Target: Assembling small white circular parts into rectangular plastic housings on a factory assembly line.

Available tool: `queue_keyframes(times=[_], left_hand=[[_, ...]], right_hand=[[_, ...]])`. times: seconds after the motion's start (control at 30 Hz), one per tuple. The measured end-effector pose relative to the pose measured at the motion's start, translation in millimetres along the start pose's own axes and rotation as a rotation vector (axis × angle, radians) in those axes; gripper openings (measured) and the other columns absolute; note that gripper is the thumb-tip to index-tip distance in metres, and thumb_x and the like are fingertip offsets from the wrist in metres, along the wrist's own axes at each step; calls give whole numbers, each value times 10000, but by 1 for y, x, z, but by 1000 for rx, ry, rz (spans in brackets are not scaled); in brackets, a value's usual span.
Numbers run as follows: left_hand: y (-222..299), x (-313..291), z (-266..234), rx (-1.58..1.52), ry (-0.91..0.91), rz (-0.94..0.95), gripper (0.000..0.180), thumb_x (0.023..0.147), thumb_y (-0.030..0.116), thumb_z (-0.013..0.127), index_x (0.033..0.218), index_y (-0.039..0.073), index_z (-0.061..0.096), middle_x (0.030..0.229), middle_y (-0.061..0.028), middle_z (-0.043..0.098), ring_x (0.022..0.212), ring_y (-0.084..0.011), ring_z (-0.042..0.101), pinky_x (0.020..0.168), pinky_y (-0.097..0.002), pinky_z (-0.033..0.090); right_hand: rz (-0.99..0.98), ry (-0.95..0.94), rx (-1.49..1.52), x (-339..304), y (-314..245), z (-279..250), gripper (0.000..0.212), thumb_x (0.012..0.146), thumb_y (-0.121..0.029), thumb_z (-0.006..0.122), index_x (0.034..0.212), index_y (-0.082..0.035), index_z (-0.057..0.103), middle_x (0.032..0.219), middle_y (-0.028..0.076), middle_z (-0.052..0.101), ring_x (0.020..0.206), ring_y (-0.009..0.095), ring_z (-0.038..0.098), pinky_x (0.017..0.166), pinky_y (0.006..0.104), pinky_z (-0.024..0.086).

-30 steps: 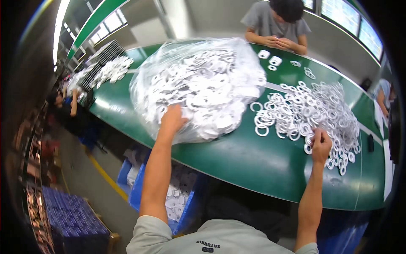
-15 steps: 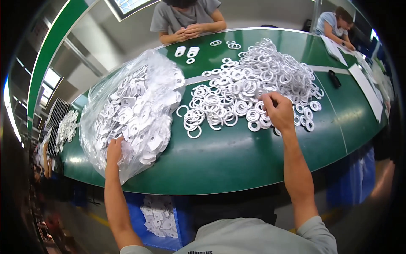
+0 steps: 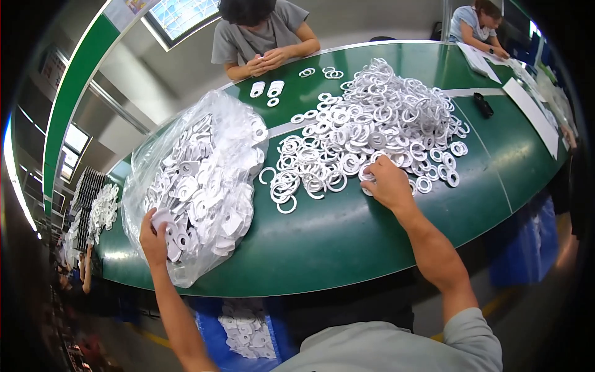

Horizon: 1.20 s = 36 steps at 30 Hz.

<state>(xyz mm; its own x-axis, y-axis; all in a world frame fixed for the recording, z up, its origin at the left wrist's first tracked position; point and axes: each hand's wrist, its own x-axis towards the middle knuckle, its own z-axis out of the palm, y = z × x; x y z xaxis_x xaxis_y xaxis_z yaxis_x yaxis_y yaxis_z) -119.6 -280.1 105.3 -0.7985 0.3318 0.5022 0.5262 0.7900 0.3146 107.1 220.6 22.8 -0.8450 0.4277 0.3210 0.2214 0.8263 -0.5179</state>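
At the near left edge of a big clear plastic bag [image 3: 139,173], my left hand [image 3: 153,240] is closed on a white flat piece [image 3: 162,217] between thumb and fingers. The bag is full of similar white flat pieces with round holes [image 3: 201,186]. My right hand [image 3: 390,185] reaches to the near edge of a heap of white rings [image 3: 353,133]. Its thumb and fingers pinch a white ring [image 3: 365,174], partly hidden by the fingertips.
Across the green table [image 3: 310,257], a person in grey [image 3: 266,37] sits with hands together near a few loose pieces [image 3: 274,88]. Another person [image 3: 477,28] bends over papers at far right. A black object [image 3: 483,105] and white board [image 3: 530,118] lie right. Below stands a blue bin [image 3: 214,338].
My left hand has lifted from the bag's pieces with a white flat piece in it. The right hand has moved left and nearer to me, onto a ring at the heap's edge.
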Motion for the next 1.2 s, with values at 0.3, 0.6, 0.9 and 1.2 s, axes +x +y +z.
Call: queue_keyframes(times=[0.3, 0.6, 0.9, 1.2], left_hand=[[228, 20, 124, -1681, -147, -298, 460, 831, -34, 609, 1240, -16, 400, 1055, -157, 575, 921, -236, 628, 777, -358, 561], [261, -1, 221, -1596, -359, -434, 352, 828, -36, 606, 1145, -34, 453, 903, -89, 579, 775, -143, 613, 659, -234, 513], [278, -17, 213, -1640, -692, -435, 478, 801, -100, 445, 1274, -53, 391, 1174, -175, 546, 971, -279, 633, 704, -369, 613], [284, -26, 208, -1696, -843, -453, 313, 928, 85, 482, 1227, 9, 429, 1075, -132, 591, 885, -216, 653, 597, -314, 597]], right_hand=[[-93, 89, 99, 31, -29, 8, 126, 768, -159, 693, 819, -48, 666, 792, 106, 598, 791, 276, 583, 702, 370, 456], [127, -44, -127, 8, -5, -5, 191, 686, -197, 759, 810, -76, 680, 882, 104, 568, 851, 283, 584, 735, 374, 468], [14, 49, 348, 15, -19, -20, 153, 723, -112, 746, 853, -56, 687, 792, 61, 499, 715, 197, 509, 646, 277, 425], [-306, 46, 293, 6, -42, 13, 152, 752, -71, 718, 902, -71, 696, 842, 67, 533, 817, 242, 564, 704, 333, 467]])
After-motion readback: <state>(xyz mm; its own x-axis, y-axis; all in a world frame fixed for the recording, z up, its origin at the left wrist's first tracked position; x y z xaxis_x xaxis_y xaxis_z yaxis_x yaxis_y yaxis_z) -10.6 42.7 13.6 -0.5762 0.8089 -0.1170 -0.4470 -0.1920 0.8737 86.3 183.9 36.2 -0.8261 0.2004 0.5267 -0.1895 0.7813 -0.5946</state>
